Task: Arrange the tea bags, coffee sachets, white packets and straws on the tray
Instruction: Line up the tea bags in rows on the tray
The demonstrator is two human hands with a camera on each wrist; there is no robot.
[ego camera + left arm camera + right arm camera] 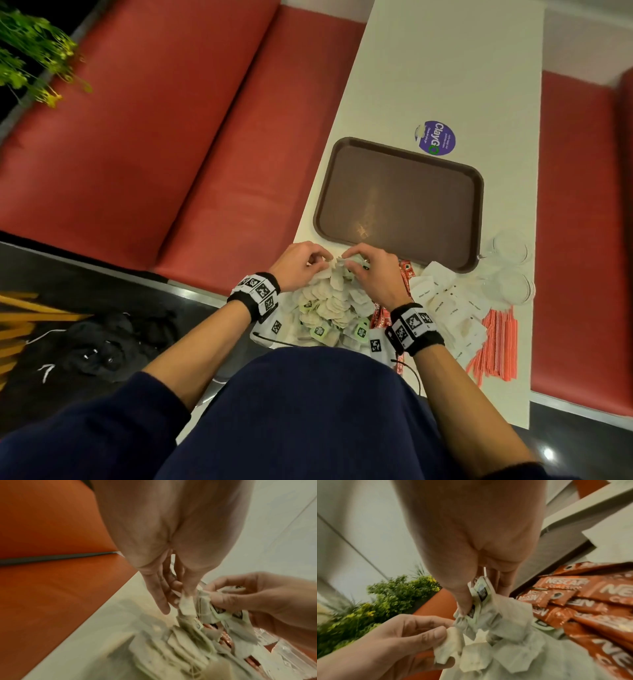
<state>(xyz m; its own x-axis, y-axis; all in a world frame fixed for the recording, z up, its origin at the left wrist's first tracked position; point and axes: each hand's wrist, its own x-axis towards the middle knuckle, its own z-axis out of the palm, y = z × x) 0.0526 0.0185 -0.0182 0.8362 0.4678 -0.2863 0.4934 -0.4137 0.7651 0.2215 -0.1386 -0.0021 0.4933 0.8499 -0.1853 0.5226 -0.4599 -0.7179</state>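
A heap of pale tea bags (329, 308) with green tags lies at the table's near edge. My left hand (301, 263) pinches tea bags (450, 646) at the heap's far end, and my right hand (366, 270) pinches a bunch of tea bags (481, 597) with tags beside it. The brown tray (400, 202) sits bare just beyond both hands. Red coffee sachets (583, 601) lie under my right wrist. White packets (448, 305) and pink straws (496, 346) lie to the right.
Clear plastic lids (510, 267) sit at the tray's near right corner. A purple sticker (436, 137) marks the white table (445, 68) beyond the tray. Red bench seats (171, 137) flank the table; a green plant (30, 58) stands far left.
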